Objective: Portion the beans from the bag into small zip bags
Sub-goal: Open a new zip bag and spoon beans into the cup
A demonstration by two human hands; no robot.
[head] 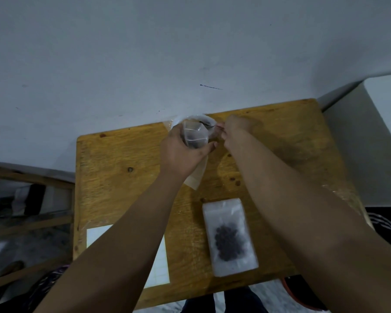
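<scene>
Beans darken two zip bags, one held by left hand.

No readable text, label, brand, number or sign anywhere; only a faint grid on the white sheet on the desk.

Small wooden table against a pale wall, in dim, even light.
The table is yellow-brown, with knots in the grain and rounded corners. Its far edge meets the grey-white wall, which is lightly scuffed and carries a short dark streak above that edge. Past the table's right edge stands a white block-shaped unit, its near side in shadow. Off the left edge run the wooden rails of a frame. Speckled grey floor shows below the near edge.
</scene>
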